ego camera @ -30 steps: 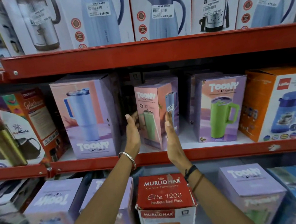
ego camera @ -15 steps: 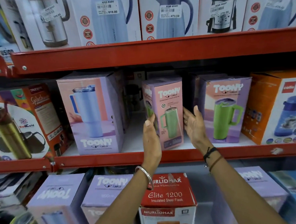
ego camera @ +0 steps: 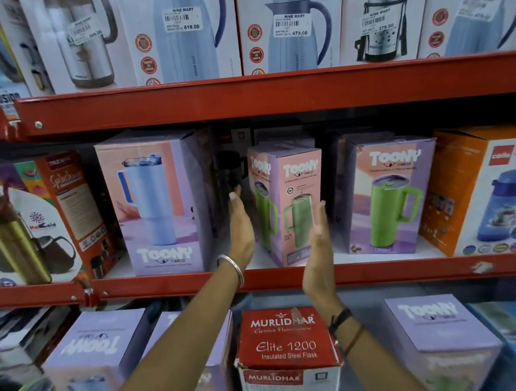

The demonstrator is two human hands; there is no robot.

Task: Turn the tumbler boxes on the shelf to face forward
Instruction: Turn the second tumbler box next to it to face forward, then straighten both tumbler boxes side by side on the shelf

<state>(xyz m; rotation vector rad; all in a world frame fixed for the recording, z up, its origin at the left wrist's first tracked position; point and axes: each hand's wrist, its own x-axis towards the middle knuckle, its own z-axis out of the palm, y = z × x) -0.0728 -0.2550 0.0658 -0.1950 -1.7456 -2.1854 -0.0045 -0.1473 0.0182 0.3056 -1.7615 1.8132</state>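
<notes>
Head view of a red metal shelf (ego camera: 287, 277) stocked with boxed drinkware. Centre: narrow Toony tumbler box (ego camera: 288, 205), upright on the middle tier, turned at an angle so that one corner points outward and two printed faces show, each with a green mug. Left hand (ego camera: 240, 227) flat and open, fingers extended, at the box's left side; contact with the box not clear. Right hand (ego camera: 316, 246) likewise open and flat, palm toward the box's right front face, in front of its lower corner; contact cannot be judged. Steel bangle (ego camera: 233, 269) on the left wrist, dark bands (ego camera: 342, 320) on the right wrist. Left of centre: larger Toony box (ego camera: 156, 202) showing a blue tumbler, front face forward. Right of centre: Toony box (ego camera: 391, 195) showing a green tumbler, front face forward, well apart from the centre box. Lower tier, below the hands: red Murlidhar flask box (ego camera: 287, 343).
</notes>
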